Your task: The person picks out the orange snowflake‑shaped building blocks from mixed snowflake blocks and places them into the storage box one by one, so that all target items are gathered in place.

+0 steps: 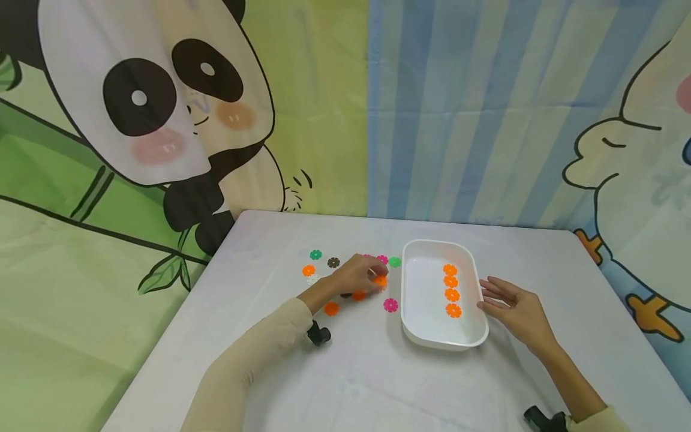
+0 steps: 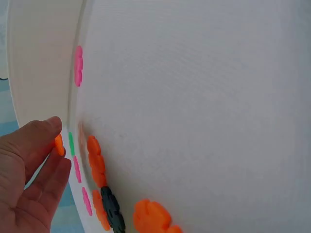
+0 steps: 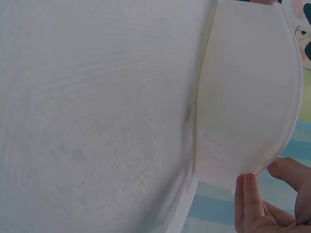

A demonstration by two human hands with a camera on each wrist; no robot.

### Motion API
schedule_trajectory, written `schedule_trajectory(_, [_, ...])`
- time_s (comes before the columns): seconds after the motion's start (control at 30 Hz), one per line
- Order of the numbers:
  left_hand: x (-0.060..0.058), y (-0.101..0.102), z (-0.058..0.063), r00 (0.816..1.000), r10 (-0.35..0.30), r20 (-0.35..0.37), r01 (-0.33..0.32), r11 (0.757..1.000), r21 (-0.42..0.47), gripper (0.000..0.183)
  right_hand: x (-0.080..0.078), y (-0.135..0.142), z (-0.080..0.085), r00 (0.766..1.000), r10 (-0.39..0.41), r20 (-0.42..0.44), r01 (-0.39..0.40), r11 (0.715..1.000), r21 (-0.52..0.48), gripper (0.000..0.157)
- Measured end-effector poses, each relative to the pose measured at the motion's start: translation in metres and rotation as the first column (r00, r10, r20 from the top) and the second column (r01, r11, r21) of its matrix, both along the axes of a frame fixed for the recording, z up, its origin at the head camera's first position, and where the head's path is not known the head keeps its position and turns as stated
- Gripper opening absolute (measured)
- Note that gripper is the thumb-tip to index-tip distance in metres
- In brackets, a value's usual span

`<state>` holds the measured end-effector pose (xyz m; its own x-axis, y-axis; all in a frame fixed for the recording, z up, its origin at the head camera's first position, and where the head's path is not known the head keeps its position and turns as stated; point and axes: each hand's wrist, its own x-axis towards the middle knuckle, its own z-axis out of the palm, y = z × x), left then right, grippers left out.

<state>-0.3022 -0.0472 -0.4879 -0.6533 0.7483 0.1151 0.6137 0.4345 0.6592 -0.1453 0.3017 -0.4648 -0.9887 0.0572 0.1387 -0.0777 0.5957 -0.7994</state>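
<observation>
White and probably stiff, the tray (image 1: 423, 300) is held at its right rim by your right hand (image 1: 515, 312). Past its left edge, your left hand (image 1: 352, 275) pinches an orange flower disc (image 1: 381, 281), likely light and slick, best held by its scalloped edge.

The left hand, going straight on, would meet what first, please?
Probably the white rectangular plastic tray; depth is unclear, so the left hand might brush the light-green flower-shaped plastic piece first.
</observation>
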Motion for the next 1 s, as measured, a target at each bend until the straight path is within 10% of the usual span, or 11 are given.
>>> schedule_trajectory(0.47, [0.021,0.029,0.034,0.996,-0.03,-0.081,0.046,0.979,0.199,0.032,0.002,0.004,-0.003,1.0,-0.013,-0.011,0.013,1.0,0.006,0.074])
schedule_trajectory(1.0, [0.046,0.091,0.019,0.982,-0.175,-0.063,0.184,0.968,0.172,0.032,0.0,0.0,-0.002,1.0,-0.009,0.012,0.009,1.0,-0.018,0.074])
